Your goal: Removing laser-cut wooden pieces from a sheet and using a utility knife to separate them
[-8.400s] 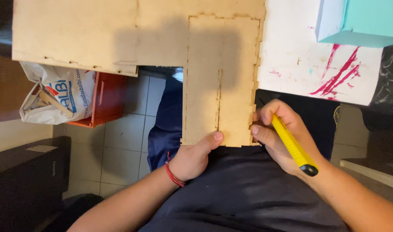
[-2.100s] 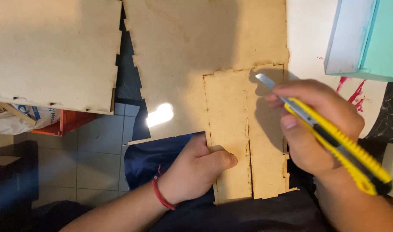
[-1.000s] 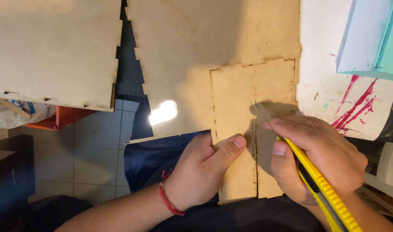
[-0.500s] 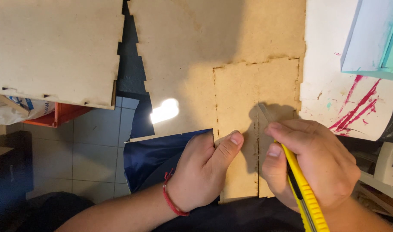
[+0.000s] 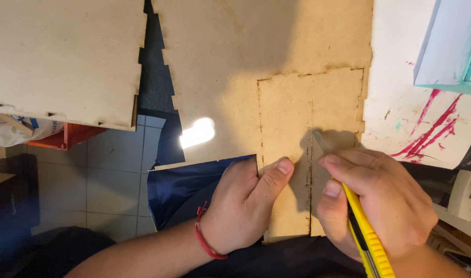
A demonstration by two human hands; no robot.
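Note:
A thin brown fibreboard panel (image 5: 284,110) with notched edges lies over a larger fibreboard sheet (image 5: 235,62). My left hand (image 5: 243,203) grips the panel's lower left edge, thumb pressed flat on its face. My right hand (image 5: 379,201) holds a yellow utility knife (image 5: 367,237). The blade tip rests on the straight scored line that runs down the panel's middle, about halfway along it. A red cord bracelet sits on my left wrist.
A second notched fibreboard sheet (image 5: 60,56) lies at upper left. White paper with red paint streaks (image 5: 421,123) and a pale teal box (image 5: 451,44) sit at right. Below are grey floor tiles (image 5: 112,175), an orange crate (image 5: 73,135) and a plastic bag (image 5: 14,131).
My right hand has drawn the knife down the scored line toward me over the last seconds. My left thumb has stayed pressed on the panel.

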